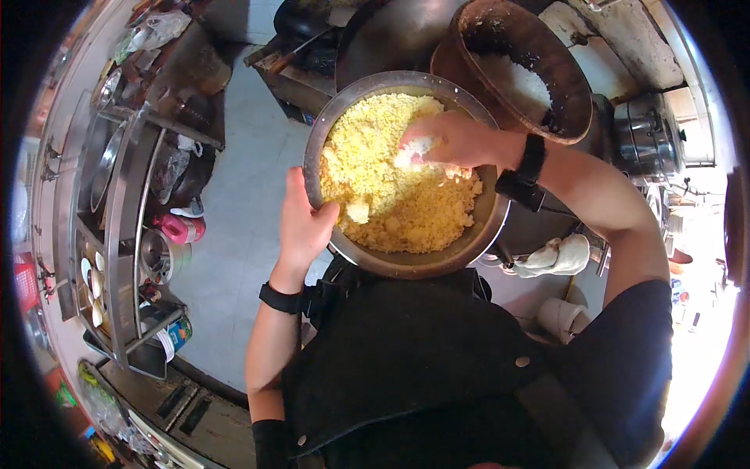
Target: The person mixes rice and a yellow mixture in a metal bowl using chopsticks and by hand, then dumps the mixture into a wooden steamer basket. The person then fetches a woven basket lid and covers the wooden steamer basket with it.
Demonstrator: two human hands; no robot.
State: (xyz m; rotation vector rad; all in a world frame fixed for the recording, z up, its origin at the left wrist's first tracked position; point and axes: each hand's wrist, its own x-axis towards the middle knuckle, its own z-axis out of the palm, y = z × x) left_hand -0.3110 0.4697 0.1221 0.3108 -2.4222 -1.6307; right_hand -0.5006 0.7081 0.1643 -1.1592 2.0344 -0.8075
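A wide metal bowl (416, 267) is held in front of my body, full of yellow, rice-like grains (373, 152) with some lumps in them. The grains look paler at the top left and deeper yellow toward the bottom. My left hand (306, 223) grips the bowl's left rim, thumb on the inner side and fingers outside. Over the right part of the grains, my right hand (447, 142) has its fingers curled around a whitish clump of grains; white bits stick to the fingers. Part of that clump is hidden by the hand.
A brown basket (574, 86) with white rice (512, 84) inside stands at the upper right, beside a large wok (391, 39). A steel pot (648, 137) sits farther right. Metal shelving (121, 234) runs along the left, with a pink bottle (181, 228) near it.
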